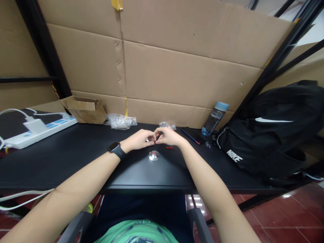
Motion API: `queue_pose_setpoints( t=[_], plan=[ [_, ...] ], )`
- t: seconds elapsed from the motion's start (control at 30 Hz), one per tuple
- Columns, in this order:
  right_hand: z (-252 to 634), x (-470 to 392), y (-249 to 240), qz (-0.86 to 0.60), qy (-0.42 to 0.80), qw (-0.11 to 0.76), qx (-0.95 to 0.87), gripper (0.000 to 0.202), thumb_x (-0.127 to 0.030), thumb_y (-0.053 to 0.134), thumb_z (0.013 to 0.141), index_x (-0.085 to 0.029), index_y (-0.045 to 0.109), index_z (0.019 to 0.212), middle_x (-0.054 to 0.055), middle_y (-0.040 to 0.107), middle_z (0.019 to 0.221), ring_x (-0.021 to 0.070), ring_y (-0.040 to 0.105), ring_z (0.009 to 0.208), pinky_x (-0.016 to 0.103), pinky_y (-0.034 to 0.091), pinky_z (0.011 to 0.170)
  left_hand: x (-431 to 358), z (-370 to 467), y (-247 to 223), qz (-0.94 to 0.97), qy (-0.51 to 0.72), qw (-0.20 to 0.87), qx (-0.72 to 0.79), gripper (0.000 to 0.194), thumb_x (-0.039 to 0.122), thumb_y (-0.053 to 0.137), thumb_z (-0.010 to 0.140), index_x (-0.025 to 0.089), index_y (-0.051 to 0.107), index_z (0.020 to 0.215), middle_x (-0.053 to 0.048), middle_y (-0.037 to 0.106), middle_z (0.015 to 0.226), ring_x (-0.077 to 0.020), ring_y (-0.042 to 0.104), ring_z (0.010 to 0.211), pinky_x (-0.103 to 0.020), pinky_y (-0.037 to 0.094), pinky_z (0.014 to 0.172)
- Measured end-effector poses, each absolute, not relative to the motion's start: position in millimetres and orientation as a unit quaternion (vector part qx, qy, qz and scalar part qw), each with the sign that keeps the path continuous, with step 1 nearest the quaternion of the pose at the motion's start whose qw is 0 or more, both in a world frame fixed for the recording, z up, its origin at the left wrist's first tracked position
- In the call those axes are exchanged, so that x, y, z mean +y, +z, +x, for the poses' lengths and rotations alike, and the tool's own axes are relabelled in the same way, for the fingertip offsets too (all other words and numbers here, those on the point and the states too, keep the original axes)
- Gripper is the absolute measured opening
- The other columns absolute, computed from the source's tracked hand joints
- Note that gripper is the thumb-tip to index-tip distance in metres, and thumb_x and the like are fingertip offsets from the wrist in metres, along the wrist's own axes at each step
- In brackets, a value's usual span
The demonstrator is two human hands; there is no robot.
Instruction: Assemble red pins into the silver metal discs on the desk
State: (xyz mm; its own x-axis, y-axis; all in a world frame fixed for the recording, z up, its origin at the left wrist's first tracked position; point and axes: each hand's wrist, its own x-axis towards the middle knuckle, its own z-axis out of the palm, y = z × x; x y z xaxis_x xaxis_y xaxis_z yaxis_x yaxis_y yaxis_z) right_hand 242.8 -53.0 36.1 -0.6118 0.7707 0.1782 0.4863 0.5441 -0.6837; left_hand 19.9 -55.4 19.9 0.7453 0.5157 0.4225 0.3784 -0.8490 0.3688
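Over the middle of the black table, my left hand [140,139] and my right hand [169,135] meet at the fingertips. Both are closed around a small red and dark piece [155,141], mostly hidden by the fingers, so its kind does not show. Something pale shows by the left fingers, too small to name. A shiny silver, dome-like disc [154,155] with a red spot rests on the table just below the hands. Beside my right hand lies a small red part [169,147].
Clear plastic bags [122,121] lie at the back near an open cardboard box [87,109]. At left is a white power strip [40,133] with cables. Rightward are a blue pencil-like stick [189,135], a water bottle [214,118] and a black backpack [268,135]. Cardboard walls the back.
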Motion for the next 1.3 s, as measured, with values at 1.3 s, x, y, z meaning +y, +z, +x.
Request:
queue_pose_setpoints(
  t=[1.3],
  plan=[
    [255, -51, 35, -0.578, 0.042, 0.051, -0.813, 0.029, -0.036, 0.072, 0.079, -0.025, 0.07, 0.106, 0.007, 0.072, 0.112, 0.0232, 0.067, 0.096, 0.026, 0.043, 0.069, -52, 21, 15, 0.937, 0.236, 0.116, 0.231, 0.017, 0.028, 0.058, 0.094, 0.019, 0.072, 0.09, -0.004, 0.071, 0.086, -0.0135, 0.063, 0.072, -0.023, 0.044, 0.069]
  ],
)
